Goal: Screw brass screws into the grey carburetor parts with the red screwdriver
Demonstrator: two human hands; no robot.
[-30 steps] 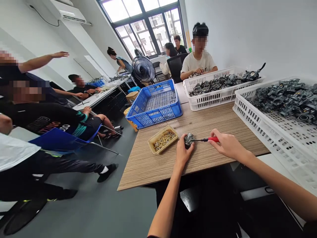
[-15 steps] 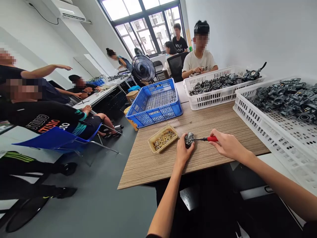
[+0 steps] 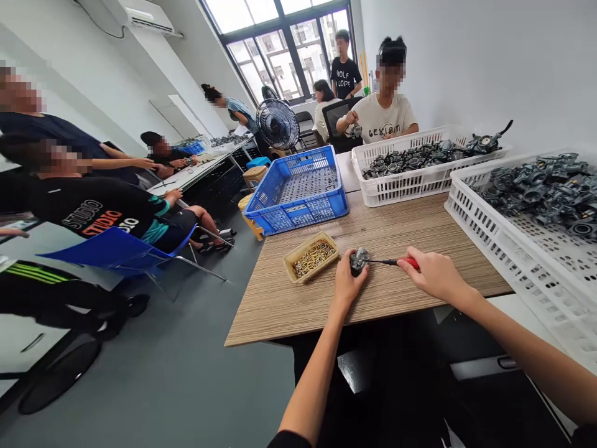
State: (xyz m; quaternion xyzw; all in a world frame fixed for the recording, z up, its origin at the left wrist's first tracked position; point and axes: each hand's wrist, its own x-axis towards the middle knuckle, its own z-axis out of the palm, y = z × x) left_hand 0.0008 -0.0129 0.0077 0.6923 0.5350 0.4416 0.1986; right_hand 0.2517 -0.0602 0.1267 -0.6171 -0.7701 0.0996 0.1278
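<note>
The left hand [image 3: 349,283] was curled around a small dark-grey part [image 3: 359,257], holding it on or just above the wooden table [image 3: 275,311] (which of the 2 could not be told). The fingers of the right hand [image 3: 435,274] were closed on a red-handled screwdriver [image 3: 390,262], its shaft nearly level and its tip at the part's right side. Work on this 1 part looked under way and unfinished; whether a screw sat at the tip, or how many were already seated, was too small to tell. Screws [image 3: 313,257] lay in a tan tray [image 3: 319,273] just beside the left hand. Many metal parts [image 3: 536,186] were heaped in the nearer white crate [image 3: 485,231], and more in the farther white crate [image 3: 410,186]; how many were done could not be judged. A blue crate [image 3: 305,214] stood beyond the tray.
</note>
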